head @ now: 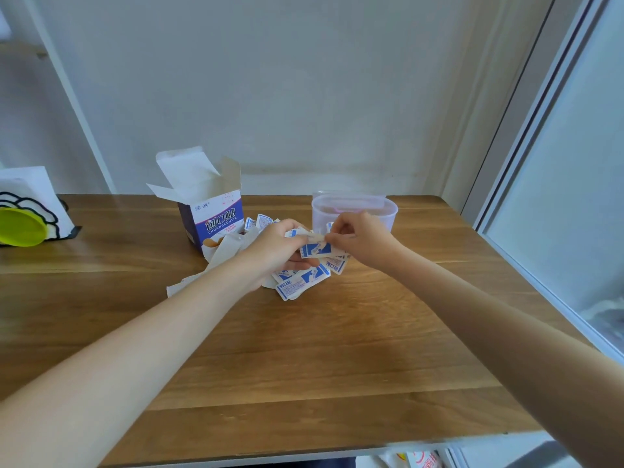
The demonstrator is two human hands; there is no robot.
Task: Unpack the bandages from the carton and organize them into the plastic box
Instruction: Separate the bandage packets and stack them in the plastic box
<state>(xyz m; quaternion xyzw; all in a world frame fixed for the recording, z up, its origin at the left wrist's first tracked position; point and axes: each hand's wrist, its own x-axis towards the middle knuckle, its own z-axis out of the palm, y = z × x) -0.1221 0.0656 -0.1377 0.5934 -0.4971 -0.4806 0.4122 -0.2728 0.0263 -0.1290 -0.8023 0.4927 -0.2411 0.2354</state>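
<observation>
A blue and white bandage carton (216, 221) stands open on the wooden table (304, 359), flaps up. Several blue and white wrapped bandages (302, 282) lie in a loose pile right of it. My left hand (280, 248) holds a few bandages above the pile. My right hand (358, 238) pinches the end of one bandage (315, 248) held between both hands. Behind my right hand stands the translucent plastic box (354, 207), open at the top; its contents are hard to make out.
Crumpled white paper (202, 282) lies under my left wrist by the carton. A white holder with a yellow-green round object (20, 228) sits at the table's left edge. A glass door frame (526, 163) runs along the right side.
</observation>
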